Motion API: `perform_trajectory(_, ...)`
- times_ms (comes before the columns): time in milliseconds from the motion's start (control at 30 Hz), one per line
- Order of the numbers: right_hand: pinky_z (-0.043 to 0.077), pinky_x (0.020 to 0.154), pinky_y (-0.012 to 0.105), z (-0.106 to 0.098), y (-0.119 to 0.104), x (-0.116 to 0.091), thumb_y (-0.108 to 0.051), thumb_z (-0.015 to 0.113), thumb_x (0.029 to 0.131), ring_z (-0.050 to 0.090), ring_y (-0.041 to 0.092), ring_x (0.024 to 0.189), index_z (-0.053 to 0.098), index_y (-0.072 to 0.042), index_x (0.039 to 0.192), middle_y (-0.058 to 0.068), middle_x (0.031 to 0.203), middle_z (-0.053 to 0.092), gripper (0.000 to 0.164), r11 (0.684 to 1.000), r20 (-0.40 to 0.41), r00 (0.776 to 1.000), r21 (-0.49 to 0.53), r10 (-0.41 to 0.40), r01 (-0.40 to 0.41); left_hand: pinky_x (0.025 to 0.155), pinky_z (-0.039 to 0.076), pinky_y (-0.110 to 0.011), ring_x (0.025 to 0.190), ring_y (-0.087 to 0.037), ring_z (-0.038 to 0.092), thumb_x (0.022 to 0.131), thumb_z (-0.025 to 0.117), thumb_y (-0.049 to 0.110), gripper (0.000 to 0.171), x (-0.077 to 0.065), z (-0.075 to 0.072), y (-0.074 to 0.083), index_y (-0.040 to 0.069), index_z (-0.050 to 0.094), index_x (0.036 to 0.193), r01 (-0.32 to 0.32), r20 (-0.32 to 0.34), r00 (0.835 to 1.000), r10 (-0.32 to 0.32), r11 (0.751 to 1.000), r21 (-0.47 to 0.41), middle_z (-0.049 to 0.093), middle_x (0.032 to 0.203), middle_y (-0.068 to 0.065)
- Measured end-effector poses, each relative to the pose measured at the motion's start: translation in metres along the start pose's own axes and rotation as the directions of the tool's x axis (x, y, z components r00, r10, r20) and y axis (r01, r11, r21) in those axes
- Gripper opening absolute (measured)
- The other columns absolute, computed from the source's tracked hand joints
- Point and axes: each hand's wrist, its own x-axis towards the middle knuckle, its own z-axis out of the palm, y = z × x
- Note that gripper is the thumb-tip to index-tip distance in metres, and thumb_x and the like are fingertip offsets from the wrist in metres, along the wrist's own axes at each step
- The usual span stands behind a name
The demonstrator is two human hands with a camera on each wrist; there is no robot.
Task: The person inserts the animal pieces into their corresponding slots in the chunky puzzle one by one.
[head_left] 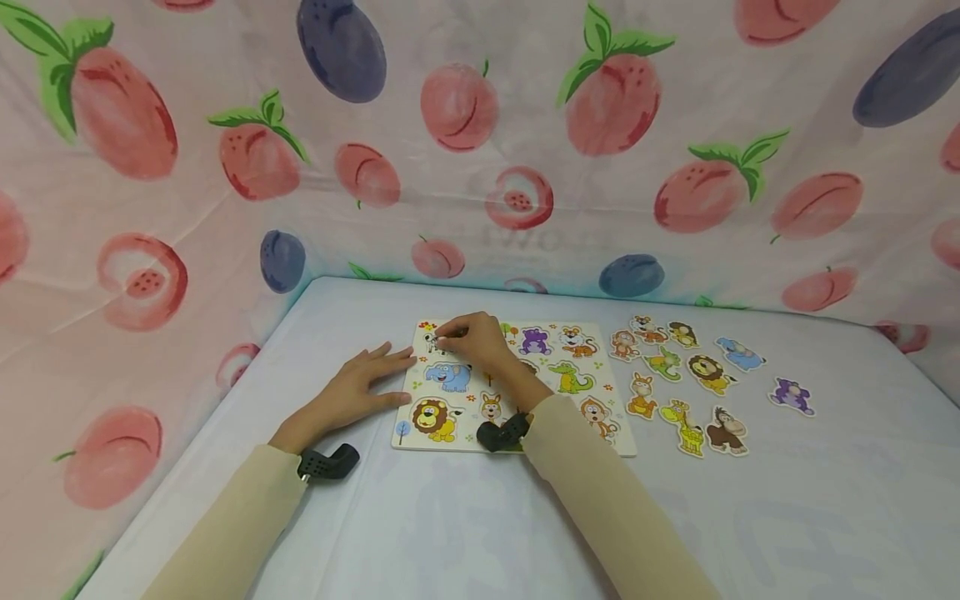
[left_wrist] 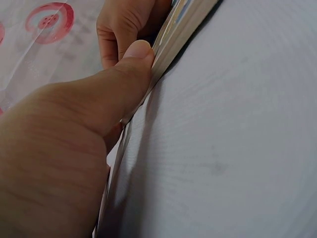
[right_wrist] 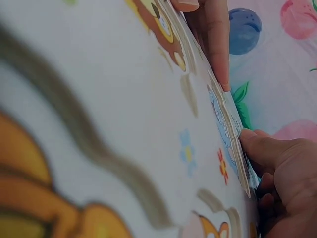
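A white puzzle board [head_left: 468,421] with animal pictures lies on the table. My right hand [head_left: 480,342] is over its upper left corner, thumb and fingers pinching a black-and-white animal piece [head_left: 432,342], partly hidden by the fingertips. In the right wrist view that hand's fingers [right_wrist: 217,44] point down at the board's far side; the piece is out of sight there. My left hand [head_left: 360,383] rests at the left edge with fingers spread, and its thumb [left_wrist: 133,59] touches the board's side in the left wrist view.
Right of the board lie several loose animal pieces, among them a lion [head_left: 708,373], a giraffe [head_left: 684,427], a gorilla [head_left: 726,432], an elephant [head_left: 740,354] and a purple hippo [head_left: 792,395]. A fruit-patterned cloth [head_left: 465,200] hangs behind the white table [head_left: 450,525].
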Motion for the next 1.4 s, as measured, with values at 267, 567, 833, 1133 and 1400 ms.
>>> perform_trajectory(267, 0.046, 0.067, 0.025, -0.008, -0.001, -0.004, -0.027, 0.073, 0.087, 0.055, 0.015, 0.078, 0.075, -0.018, 0.102, -0.006, 0.088, 0.066, 0.017, 1.000, -0.003, 1.000, -0.006, -0.031, 0.031, 0.113, 0.008, -0.057, 0.143, -0.031, 0.016, 0.086, 0.065, 0.049, 0.067, 0.000, 0.000, 0.001, 0.019, 0.047, 0.143, 0.007, 0.002, 1.000, -0.007, 1.000, -0.003, 0.036, 0.150, 0.002)
perform_trajectory(567, 0.041, 0.057, 0.026, -0.029, -0.010, -0.011, -0.024, 0.072, 0.088, 0.051, 0.018, 0.071, 0.074, -0.013, 0.105, -0.003, 0.090, 0.067, 0.020, 0.993, -0.013, 0.994, 0.043, -0.109, 0.109, 0.112, 0.008, -0.060, 0.143, -0.033, 0.016, 0.087, 0.065, 0.049, 0.067, 0.000, -0.002, 0.002, 0.018, 0.046, 0.143, 0.011, 0.010, 1.000, -0.011, 1.000, 0.000, 0.036, 0.151, 0.001)
perform_trajectory(833, 0.043, 0.059, 0.027, -0.048, -0.011, -0.017, -0.021, 0.071, 0.088, 0.053, 0.019, 0.072, 0.074, -0.008, 0.105, -0.001, 0.089, 0.068, 0.021, 0.983, -0.030, 0.984, 0.045, -0.175, 0.176, 0.113, 0.008, -0.057, 0.143, -0.034, 0.017, 0.087, 0.066, 0.047, 0.066, 0.000, -0.002, 0.001, 0.017, 0.047, 0.143, -0.013, 0.000, 1.000, 0.013, 1.000, -0.005, 0.037, 0.150, -0.001)
perform_trajectory(1133, 0.043, 0.057, 0.029, -0.062, -0.007, -0.028, -0.021, 0.071, 0.088, 0.057, 0.018, 0.076, 0.074, -0.010, 0.104, -0.002, 0.089, 0.068, 0.019, 0.978, -0.033, 0.978, 0.027, -0.206, 0.207, 0.114, 0.007, -0.055, 0.143, -0.033, 0.017, 0.087, 0.066, 0.047, 0.065, 0.000, 0.000, 0.002, 0.018, 0.048, 0.143, -0.014, 0.004, 1.000, 0.014, 1.000, -0.007, 0.036, 0.151, 0.000)
perform_trajectory(1400, 0.043, 0.055, 0.030, -0.081, -0.003, -0.042, -0.023, 0.072, 0.088, 0.057, 0.020, 0.074, 0.074, -0.016, 0.103, -0.003, 0.089, 0.067, 0.017, 0.969, -0.047, 0.969, 0.024, -0.244, 0.245, 0.114, 0.007, -0.054, 0.143, -0.032, 0.017, 0.087, 0.067, 0.046, 0.065, 0.000, 0.000, 0.000, 0.018, 0.048, 0.142, -0.023, -0.003, 1.000, 0.023, 1.000, -0.006, 0.036, 0.150, 0.000)
